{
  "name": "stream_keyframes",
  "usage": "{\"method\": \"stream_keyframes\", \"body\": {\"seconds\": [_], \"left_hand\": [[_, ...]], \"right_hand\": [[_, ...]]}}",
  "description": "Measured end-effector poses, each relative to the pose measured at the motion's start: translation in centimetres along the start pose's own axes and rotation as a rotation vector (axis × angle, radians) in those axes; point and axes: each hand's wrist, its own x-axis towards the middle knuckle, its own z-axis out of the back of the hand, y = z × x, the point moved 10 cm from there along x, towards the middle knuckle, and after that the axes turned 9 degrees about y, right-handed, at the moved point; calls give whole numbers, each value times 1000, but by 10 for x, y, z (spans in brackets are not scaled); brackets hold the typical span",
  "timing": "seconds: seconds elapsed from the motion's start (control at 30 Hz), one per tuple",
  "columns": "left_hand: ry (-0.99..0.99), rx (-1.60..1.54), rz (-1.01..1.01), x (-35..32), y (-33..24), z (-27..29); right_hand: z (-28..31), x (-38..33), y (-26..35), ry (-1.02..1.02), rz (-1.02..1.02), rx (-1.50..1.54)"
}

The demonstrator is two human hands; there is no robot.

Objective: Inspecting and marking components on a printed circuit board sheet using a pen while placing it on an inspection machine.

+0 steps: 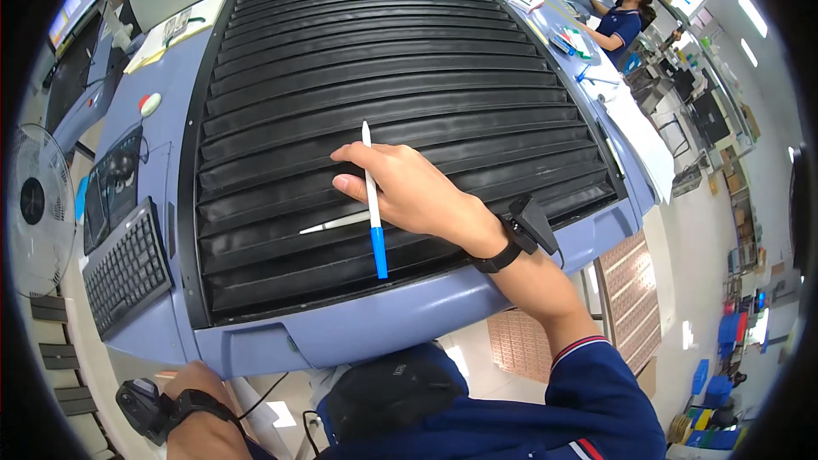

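My right hand (417,192) is over the ribbed black bellows cover (383,102) of a blue machine. A white pen (372,196) with a blue cap on its near end is held between thumb and fingers, its white end pointing away from me. Below the thumb, a slim pale pointed tool (341,222), perhaps tweezers, sticks out to the left; whether it lies on the cover or is in the same hand I cannot tell. At the lower left, by the machine's front edge, is my left hand (194,376), its fingers hidden.
Left of the cover are a black keyboard (128,268), a mouse (122,163) and a red-and-white button (149,104). A fan (34,200) stands further left. White paper sheets (635,140) lie along the right edge. A co-worker (626,21) is at the far right.
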Motion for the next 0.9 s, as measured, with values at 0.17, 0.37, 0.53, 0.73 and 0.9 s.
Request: {"method": "stream_keyframes", "body": {"seconds": [0.17, 0.37, 0.53, 0.73, 0.9], "left_hand": [[25, 34, -5, 5, 2, -8], [22, 126, -18, 5, -2, -17], [-18, 166, -37, 5, -5, -18], [-75, 231, -38, 3, -6, -20], [-82, 221, -21, -1, -12, -17]], "right_hand": [[-1, -2, -1, -37, 33, 20], [3, 2, 5, 14, -44, -5], [0, 5, 5, 55, -103, -3], [3, 0, 3, -12, -112, -72], [-4, 7, 8, 14, -58, -83]]}}
